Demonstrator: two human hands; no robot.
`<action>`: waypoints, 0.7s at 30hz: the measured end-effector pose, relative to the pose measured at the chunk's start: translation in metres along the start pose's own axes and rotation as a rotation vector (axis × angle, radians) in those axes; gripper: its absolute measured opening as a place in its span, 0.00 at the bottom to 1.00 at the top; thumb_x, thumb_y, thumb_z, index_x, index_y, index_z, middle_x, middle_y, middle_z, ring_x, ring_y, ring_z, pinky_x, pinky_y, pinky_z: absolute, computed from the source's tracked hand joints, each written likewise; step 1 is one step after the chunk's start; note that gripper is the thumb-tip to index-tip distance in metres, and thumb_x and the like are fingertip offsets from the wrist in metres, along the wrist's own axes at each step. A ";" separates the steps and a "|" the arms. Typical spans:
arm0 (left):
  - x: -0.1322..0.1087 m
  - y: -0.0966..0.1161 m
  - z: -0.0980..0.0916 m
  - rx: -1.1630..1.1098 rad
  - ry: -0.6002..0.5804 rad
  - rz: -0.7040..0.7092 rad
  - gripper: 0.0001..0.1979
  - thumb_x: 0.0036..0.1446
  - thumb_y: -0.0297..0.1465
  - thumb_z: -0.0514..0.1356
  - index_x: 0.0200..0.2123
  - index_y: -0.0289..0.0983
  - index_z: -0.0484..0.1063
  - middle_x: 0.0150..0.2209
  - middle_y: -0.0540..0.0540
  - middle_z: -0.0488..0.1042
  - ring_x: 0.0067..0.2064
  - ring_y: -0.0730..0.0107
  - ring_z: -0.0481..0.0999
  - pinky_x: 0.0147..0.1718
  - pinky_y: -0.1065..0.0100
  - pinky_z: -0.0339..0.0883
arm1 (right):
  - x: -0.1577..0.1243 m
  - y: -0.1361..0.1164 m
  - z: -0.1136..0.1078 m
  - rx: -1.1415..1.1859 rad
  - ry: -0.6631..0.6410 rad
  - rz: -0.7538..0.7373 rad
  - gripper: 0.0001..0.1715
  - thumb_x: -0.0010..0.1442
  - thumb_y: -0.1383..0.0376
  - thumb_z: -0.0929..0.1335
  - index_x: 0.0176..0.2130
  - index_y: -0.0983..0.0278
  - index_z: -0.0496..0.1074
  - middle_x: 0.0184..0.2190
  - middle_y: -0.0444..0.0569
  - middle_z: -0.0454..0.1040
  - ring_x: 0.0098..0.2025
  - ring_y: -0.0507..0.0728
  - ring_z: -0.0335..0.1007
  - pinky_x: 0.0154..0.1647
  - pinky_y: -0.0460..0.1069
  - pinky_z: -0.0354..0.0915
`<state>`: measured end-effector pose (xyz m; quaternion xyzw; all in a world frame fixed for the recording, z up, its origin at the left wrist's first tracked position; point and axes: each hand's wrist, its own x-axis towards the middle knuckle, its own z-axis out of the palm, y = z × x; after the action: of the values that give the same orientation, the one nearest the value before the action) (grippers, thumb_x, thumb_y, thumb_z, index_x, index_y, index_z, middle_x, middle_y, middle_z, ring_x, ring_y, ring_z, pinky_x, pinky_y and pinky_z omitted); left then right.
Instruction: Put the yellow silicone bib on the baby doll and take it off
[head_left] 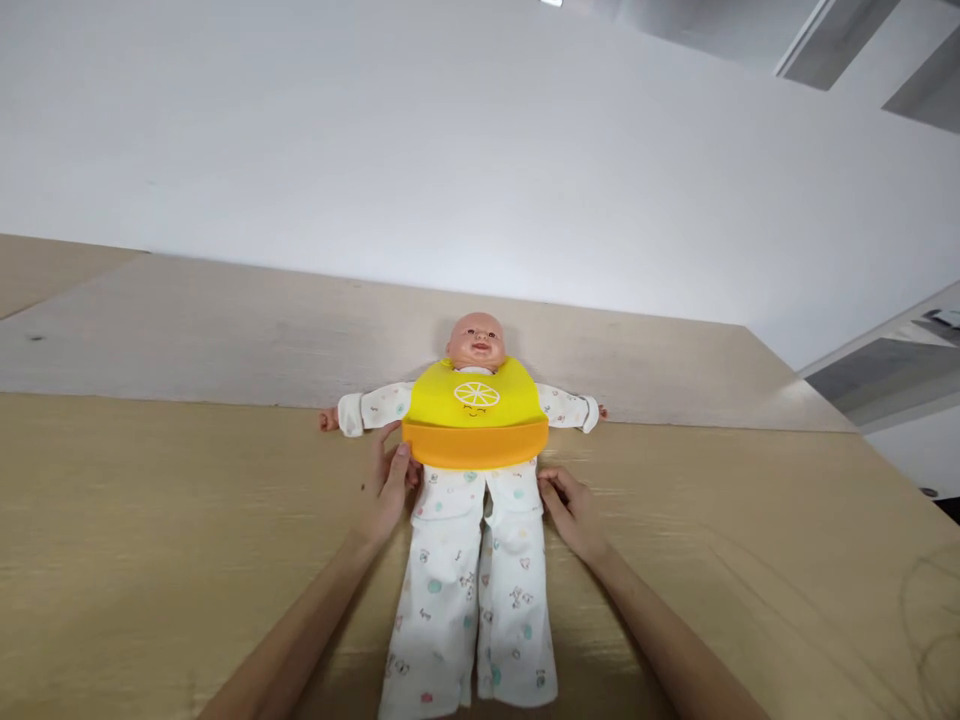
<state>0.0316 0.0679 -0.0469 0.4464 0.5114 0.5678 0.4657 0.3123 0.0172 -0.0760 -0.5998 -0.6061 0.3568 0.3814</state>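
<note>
A baby doll (477,335) lies on its back with its arms spread to both sides. It wears a white printed shirt (450,495) and matching white trousers (439,610). Over its chest lies a yellow bib (442,395) with a white citrus-slice print and an orange catch pocket (476,446) along the bottom. My left hand (388,485) has its thumb and fingers closed at the left end of the pocket. On the other side, my right hand (571,508) is closed, its curled fingertips at the shirt's right edge below the bib; the exact pinch is partly hidden.
The doll rests on a light wooden tabletop (225,520). A paler board strip (225,320) runs across behind it, under the head and arms. Beyond stands a plain white wall (375,150). At the far right is a grey and white structure past the table edge.
</note>
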 end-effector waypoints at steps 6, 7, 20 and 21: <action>0.002 0.000 0.000 -0.002 0.028 0.004 0.27 0.60 0.51 0.58 0.54 0.40 0.61 0.20 0.55 0.67 0.23 0.73 0.67 0.25 0.73 0.63 | 0.000 -0.003 -0.001 -0.004 0.004 -0.002 0.20 0.66 0.50 0.61 0.37 0.62 0.70 0.27 0.44 0.69 0.29 0.53 0.63 0.33 0.49 0.58; 0.002 -0.002 0.000 -0.004 0.026 0.007 0.27 0.60 0.52 0.58 0.54 0.40 0.61 0.21 0.55 0.67 0.23 0.73 0.67 0.25 0.73 0.64 | 0.001 -0.003 -0.002 -0.005 0.006 -0.003 0.21 0.66 0.50 0.61 0.37 0.63 0.70 0.27 0.44 0.69 0.29 0.53 0.63 0.33 0.48 0.57; 0.044 0.011 -0.009 -0.056 0.268 0.110 0.11 0.57 0.38 0.60 0.40 0.38 0.69 0.29 0.49 0.69 0.26 0.72 0.67 0.28 0.68 0.65 | 0.021 -0.017 -0.014 0.200 0.161 0.072 0.23 0.58 0.48 0.66 0.31 0.66 0.68 0.18 0.41 0.60 0.20 0.49 0.53 0.23 0.46 0.52; 0.055 0.019 -0.008 -0.079 0.274 0.099 0.11 0.54 0.36 0.61 0.39 0.37 0.70 0.30 0.48 0.70 0.29 0.71 0.70 0.32 0.68 0.67 | 0.028 -0.022 -0.020 0.210 0.198 0.065 0.23 0.57 0.48 0.66 0.30 0.66 0.67 0.18 0.40 0.59 0.20 0.48 0.52 0.22 0.45 0.51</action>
<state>0.0135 0.1200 -0.0264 0.3706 0.5249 0.6653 0.3801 0.3199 0.0443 -0.0461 -0.6080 -0.5052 0.3696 0.4884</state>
